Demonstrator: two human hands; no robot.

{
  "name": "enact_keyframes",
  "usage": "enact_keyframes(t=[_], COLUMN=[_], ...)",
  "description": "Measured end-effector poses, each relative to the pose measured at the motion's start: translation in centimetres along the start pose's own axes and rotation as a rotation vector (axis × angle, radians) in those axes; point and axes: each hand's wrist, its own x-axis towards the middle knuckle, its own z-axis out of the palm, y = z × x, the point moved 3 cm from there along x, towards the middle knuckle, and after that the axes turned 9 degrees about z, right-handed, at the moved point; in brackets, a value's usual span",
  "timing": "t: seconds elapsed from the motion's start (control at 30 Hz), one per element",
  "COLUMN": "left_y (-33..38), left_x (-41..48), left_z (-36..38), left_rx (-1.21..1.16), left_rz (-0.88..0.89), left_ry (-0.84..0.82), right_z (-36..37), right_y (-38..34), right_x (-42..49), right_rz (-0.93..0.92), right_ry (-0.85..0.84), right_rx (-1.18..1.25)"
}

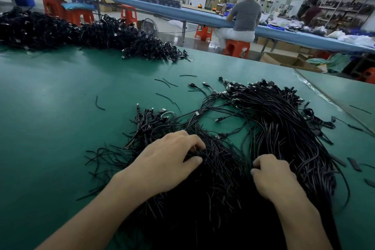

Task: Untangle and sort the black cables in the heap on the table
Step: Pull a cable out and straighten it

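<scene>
1. At the far left, a second pile (pixel 60 30) lay at the back of the green table (pixel 50 107), well apart from your work and no risk to it where it lay
2. Loose strands (pixel 100 103) lay scattered left of your hands; a sweeping pull could have dragged them back into the tangle
3. Your left hand (pixel 168 160) had its fingers curled down into the heap (pixel 213 184) of black cables at the near edge of the table, gripping a clump. Lifting that many at once would likely have tightened the knots underneath
4. Your right hand (pixel 274 176) sat just beside it, fingers curled into the same heap; the tips were hidden, so I could not tell whether it held a cable. Wrenching both hands apart could have strained the cable ends
5. On the right, the straighter bundle (pixel 284 119) touched the heap, its plugs (pixel 233 89) pointing away from you; a careless tug could have mixed it back in
</scene>
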Motion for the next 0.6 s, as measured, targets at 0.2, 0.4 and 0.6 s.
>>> enact_keyframes(t=[0.2,0.4,0.6], left_y=[-0.2,-0.2,-0.3], left_x=[0.0,0.0,0.0], left_z=[-0.2,-0.2,-0.2], left_rx=[-0.006,-0.018,-0.029], left_rz=[-0.018,-0.033,-0.048], left_ry=[0.04,0.063,0.122], right_z=[0.7,0.3,-1.9], right_y=[0.1,0.3,-0.8], right_x=[0.4,0.9,-0.3], right_rz=[0.057,0.021,-0.165], right_ry=[0.07,0.091,0.188], right_rx=[0.111,0.208,0.524])
